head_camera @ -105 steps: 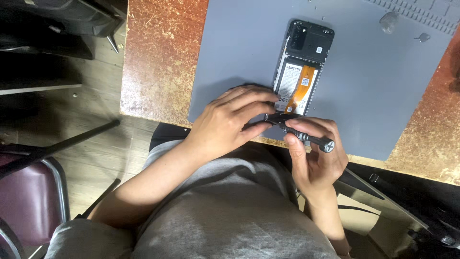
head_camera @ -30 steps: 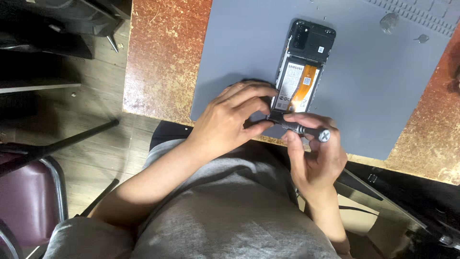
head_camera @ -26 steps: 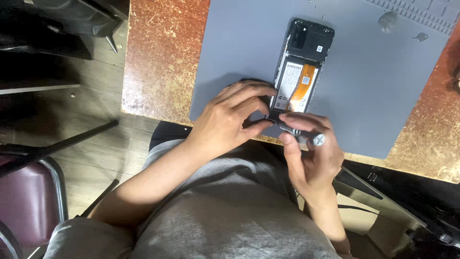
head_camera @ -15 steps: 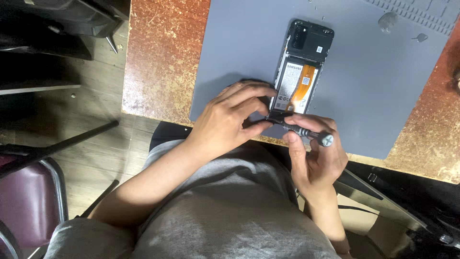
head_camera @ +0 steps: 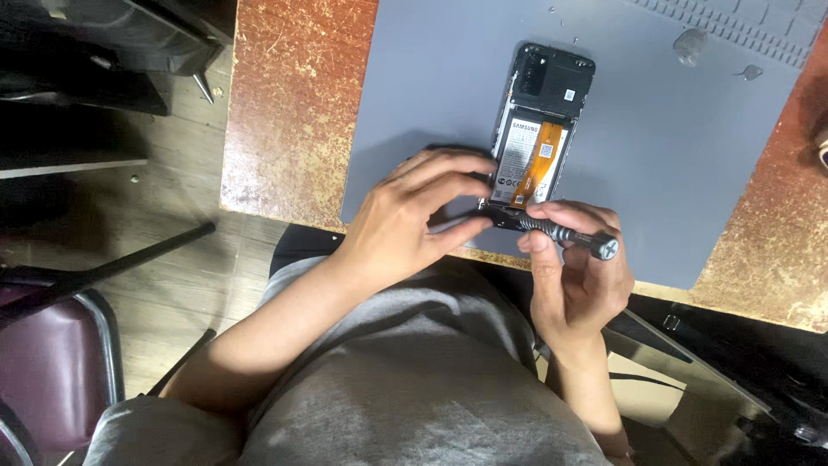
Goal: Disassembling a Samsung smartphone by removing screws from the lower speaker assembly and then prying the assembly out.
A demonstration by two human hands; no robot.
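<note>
An opened smartphone (head_camera: pixel 539 129) lies back-up on a grey work mat (head_camera: pixel 431 86), its battery and an orange flex cable exposed. My left hand (head_camera: pixel 414 216) rests on the mat with fingers pressed against the phone's near end, steadying it. My right hand (head_camera: pixel 573 276) grips a small metal screwdriver (head_camera: pixel 569 235) with a knurled handle, its tip hidden at the phone's bottom edge between my two hands.
The mat covers a worn brown table (head_camera: pixel 293 103). Small loose parts (head_camera: pixel 690 45) lie on the mat at the far right beside a ridged ruler strip (head_camera: pixel 742 26). A maroon chair (head_camera: pixel 52 362) stands on the wooden floor at the left.
The screwdriver's handle end has shifted slightly up and down in my right hand while its tip stays at the phone's near end. My left hand has barely moved.
</note>
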